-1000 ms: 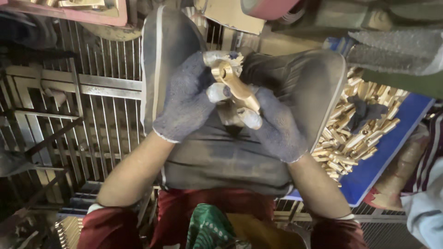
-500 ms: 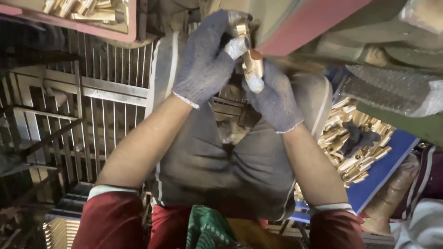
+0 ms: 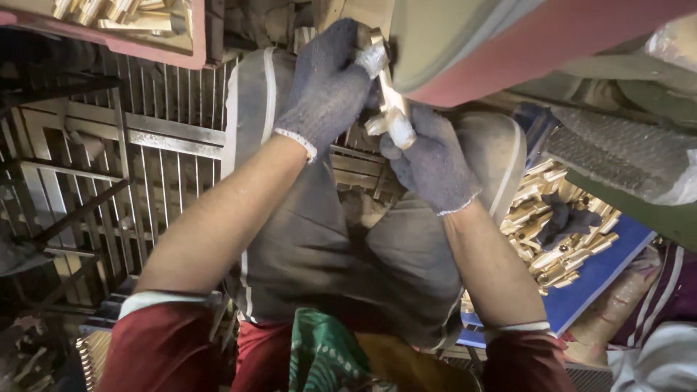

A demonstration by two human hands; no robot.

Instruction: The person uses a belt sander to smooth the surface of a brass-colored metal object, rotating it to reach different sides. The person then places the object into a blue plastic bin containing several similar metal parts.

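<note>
A shiny brass part (image 3: 386, 101) sits at the far middle of the scene, pressed up against the edge of a big round wheel (image 3: 465, 43) with a red rim. Both hands wear grey knit gloves. The left hand (image 3: 330, 80) is closed tight around the far end of the brass part. The right hand (image 3: 428, 156) is closed tight around its near end, just below the wheel. Under the hands are the person's knees in grey trousers (image 3: 305, 239). To the right, a heap of more brass parts (image 3: 559, 232) lies on a blue tray (image 3: 602, 279). To the left is a metal grate (image 3: 109, 167). At the far left, a pink tray (image 3: 145, 47) holds more brass pieces.
</note>
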